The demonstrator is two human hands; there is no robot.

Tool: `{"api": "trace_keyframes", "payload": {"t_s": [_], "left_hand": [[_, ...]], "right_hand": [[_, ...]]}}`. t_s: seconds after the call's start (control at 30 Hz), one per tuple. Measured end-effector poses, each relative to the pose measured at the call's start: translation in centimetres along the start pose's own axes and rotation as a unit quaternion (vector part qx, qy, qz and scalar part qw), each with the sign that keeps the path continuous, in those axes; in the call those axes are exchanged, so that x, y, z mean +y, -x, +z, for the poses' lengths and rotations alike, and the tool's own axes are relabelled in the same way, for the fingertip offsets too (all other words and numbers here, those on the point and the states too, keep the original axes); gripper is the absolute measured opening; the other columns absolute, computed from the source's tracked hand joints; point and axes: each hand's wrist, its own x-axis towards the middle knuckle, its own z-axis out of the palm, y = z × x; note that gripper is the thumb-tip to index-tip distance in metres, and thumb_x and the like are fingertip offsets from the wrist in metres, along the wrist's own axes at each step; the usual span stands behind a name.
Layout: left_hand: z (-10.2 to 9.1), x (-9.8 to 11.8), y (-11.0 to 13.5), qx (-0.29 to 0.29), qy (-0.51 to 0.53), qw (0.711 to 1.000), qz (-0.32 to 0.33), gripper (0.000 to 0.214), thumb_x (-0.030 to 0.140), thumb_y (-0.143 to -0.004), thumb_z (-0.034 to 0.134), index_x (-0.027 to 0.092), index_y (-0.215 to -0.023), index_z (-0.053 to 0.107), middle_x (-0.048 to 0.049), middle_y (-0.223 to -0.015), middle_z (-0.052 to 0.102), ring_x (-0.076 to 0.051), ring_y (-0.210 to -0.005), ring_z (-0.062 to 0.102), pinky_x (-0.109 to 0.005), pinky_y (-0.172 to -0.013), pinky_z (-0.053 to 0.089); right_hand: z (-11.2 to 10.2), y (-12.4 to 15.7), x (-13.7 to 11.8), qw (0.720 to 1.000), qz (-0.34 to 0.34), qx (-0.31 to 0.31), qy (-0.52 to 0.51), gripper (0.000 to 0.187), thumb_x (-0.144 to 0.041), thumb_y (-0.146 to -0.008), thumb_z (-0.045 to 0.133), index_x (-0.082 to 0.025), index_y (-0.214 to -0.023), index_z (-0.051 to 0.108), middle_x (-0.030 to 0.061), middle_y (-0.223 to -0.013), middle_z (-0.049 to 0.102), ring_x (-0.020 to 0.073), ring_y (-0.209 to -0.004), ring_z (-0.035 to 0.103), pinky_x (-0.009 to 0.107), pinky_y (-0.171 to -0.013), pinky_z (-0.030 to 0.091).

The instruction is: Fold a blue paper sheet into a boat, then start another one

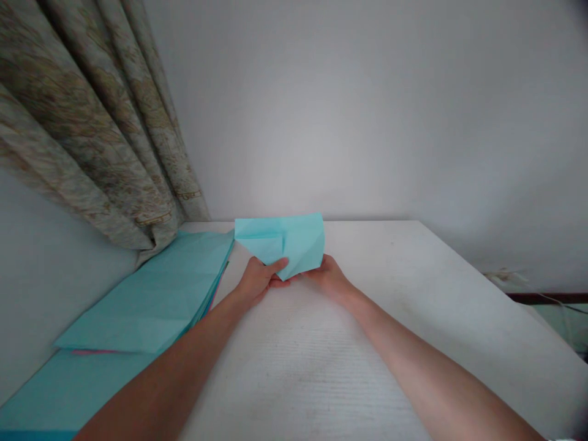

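Observation:
A folded light-blue sheet of paper (285,240) is held up just above the white table (413,288), with creases and a folded flap on its left side. My left hand (257,280) pinches its lower edge, thumb lying on the front of the paper. My right hand (327,277) grips the lower right part from behind, its fingers mostly hidden by the sheet. Both forearms reach in from the bottom of the view.
A stack of light-blue sheets (156,300) with pink edges showing lies along the table's left side. A patterned curtain (105,135) hangs at the upper left. A plain wall stands behind the table. A cable (514,278) lies beyond the right edge.

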Motion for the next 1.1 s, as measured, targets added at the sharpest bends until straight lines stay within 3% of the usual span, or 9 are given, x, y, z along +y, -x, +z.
{"api": "trace_keyframes", "payload": {"t_s": [0.2,0.33,0.47,0.63,0.97,1.1], "left_hand": [[0.04,-0.23,0.18,-0.045,-0.055,0.997,0.017,0.034,0.029,-0.068,0.074,0.007,-0.092,0.065,-0.0151,-0.082,0.072,-0.023,-0.065,0.069,-0.029,-0.054,0.058],[0.42,-0.14,0.37,-0.047,-0.078,0.995,0.035,0.033,0.032,-0.068,0.073,0.009,-0.091,0.067,-0.0136,-0.081,0.072,-0.023,-0.065,0.069,-0.03,-0.054,0.057],[0.49,-0.15,0.49,-0.063,-0.081,0.994,0.04,0.036,0.036,-0.068,0.073,0.011,-0.093,0.067,-0.014,-0.081,0.072,-0.024,-0.066,0.069,-0.031,-0.054,0.057],[0.28,-0.23,0.55,-0.077,-0.038,0.996,0.002,0.047,0.039,-0.069,0.072,0.013,-0.106,0.063,-0.0156,-0.085,0.071,-0.028,-0.069,0.069,-0.035,-0.054,0.058],[-0.07,-0.58,0.38,-0.111,-0.043,0.992,-0.03,0.044,0.046,-0.077,0.062,0.01,-0.101,0.063,-0.0173,-0.086,0.071,-0.027,-0.073,0.069,-0.035,-0.057,0.058],[0.11,-0.36,0.56,-0.12,-0.069,0.99,-0.017,0.044,0.041,-0.073,0.068,0.013,-0.106,0.061,-0.0151,-0.089,0.071,-0.026,-0.075,0.069,-0.032,-0.058,0.058]], "right_hand": [[0.17,-0.08,-0.02,0.995,0.01,-0.063,-0.076,0.03,-0.033,-0.062,0.076,-0.017,-0.086,0.068,0.0042,-0.082,0.07,0.0174,-0.073,0.063,0.035,-0.078,0.047],[0.25,0.02,-0.12,0.995,0.017,-0.076,-0.065,0.025,-0.037,-0.066,0.073,-0.016,-0.08,0.069,0.0039,-0.073,0.069,0.0162,-0.068,0.062,0.033,-0.074,0.047],[0.29,0.11,-0.25,0.997,0.034,-0.043,-0.046,0.025,-0.039,-0.064,0.074,-0.016,-0.072,0.07,0.0037,-0.07,0.069,0.0172,-0.068,0.062,0.033,-0.074,0.046],[0.26,0.1,-0.26,0.999,0.036,-0.013,-0.022,0.026,-0.039,-0.063,0.074,-0.015,-0.07,0.07,0.0058,-0.071,0.07,0.0174,-0.065,0.062,0.032,-0.07,0.046],[0.15,0.01,-0.01,0.999,0.031,0.016,0.018,0.027,-0.04,-0.06,0.075,-0.014,-0.062,0.067,0.0053,-0.067,0.068,0.0158,-0.06,0.058,0.029,-0.062,0.045],[0.32,0.14,-0.33,0.999,0.029,0.026,0.012,0.027,-0.039,-0.059,0.075,-0.015,-0.059,0.065,0.003,-0.061,0.064,0.0139,-0.055,0.055,0.028,-0.058,0.043]]}}
